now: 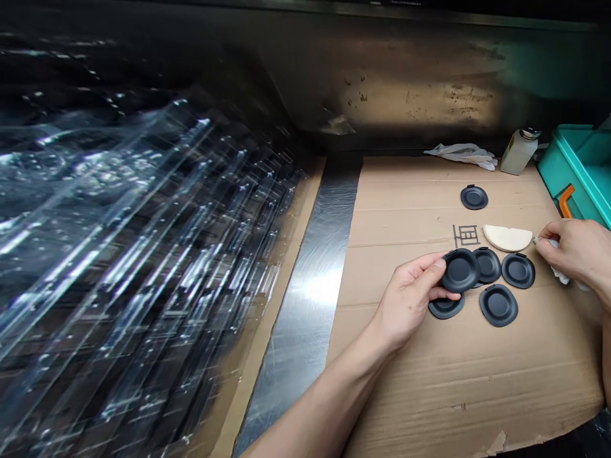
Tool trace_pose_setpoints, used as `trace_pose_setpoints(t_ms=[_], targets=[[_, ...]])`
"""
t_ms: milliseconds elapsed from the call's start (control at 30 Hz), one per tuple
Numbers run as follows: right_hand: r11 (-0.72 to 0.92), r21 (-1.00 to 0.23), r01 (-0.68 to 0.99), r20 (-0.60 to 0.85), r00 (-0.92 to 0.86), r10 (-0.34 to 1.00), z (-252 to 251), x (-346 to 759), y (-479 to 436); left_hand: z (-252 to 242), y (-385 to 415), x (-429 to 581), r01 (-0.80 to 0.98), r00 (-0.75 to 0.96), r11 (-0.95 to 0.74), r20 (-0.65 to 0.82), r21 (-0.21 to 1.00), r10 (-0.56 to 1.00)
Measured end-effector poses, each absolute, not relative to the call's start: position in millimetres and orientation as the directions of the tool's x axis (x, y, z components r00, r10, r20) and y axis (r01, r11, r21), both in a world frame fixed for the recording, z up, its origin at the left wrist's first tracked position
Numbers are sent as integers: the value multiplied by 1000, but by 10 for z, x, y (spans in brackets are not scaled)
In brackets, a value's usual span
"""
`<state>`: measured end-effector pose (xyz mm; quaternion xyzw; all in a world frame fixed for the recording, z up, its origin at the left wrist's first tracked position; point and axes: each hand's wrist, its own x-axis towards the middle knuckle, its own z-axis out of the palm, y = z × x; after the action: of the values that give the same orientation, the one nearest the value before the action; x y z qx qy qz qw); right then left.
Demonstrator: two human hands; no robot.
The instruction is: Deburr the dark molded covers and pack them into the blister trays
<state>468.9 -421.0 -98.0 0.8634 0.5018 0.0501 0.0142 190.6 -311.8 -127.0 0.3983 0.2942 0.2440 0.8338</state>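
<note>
My left hand [410, 296] pinches a black rounded lid-like piece [461, 270] with a small tab on its top edge, holding it over the cardboard. Just under and beside it lie more of these black pieces [498, 305], several in a loose cluster, some partly covered by the held one. Another black piece [474, 197] rests apart, farther back. At the right, my right hand [580, 251] is closed on a crumpled white cloth [559, 275], partly hidden by the fingers. Close to those fingertips lies a cream half-moon pad [507, 238].
A cardboard sheet [405, 394] covers the metal bench [305, 305]. At the back are a white crumpled cloth or glove [463, 154] and a bottle with a metal cap [519, 151]. A teal bin [568, 172] with an orange handle [566, 201] stands right. Blurred clear plastic packaging [143, 254] fills the left.
</note>
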Motion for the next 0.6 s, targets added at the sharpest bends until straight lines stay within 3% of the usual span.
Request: trace_pose_setpoints(t_ms=[100, 167, 300, 433, 600], targets=[[-497, 63, 865, 44, 495, 868, -966, 4679, -4186, -1270, -3121, 1903, -173, 706, 556, -291, 813, 646], [-469, 5, 883, 127, 464, 877, -929, 4629, -4160, -1270, -3123, 1899, -170, 710, 560, -293, 811, 640], [-212, -203, 956, 281, 264, 923, -894, 4484, -4103, -1267, -3111, 1900, -166, 718, 563, -292, 810, 632], [-13, -230, 973, 225, 66, 972, -1019, 4425, -4066, -1258, -3102, 1911, -165, 714, 559, -293, 812, 636], [-56, -212, 976, 129, 85, 988, -1165, 4430, -4029, -1247, -3113, 1903, -126, 701, 539, -310, 833, 643]])
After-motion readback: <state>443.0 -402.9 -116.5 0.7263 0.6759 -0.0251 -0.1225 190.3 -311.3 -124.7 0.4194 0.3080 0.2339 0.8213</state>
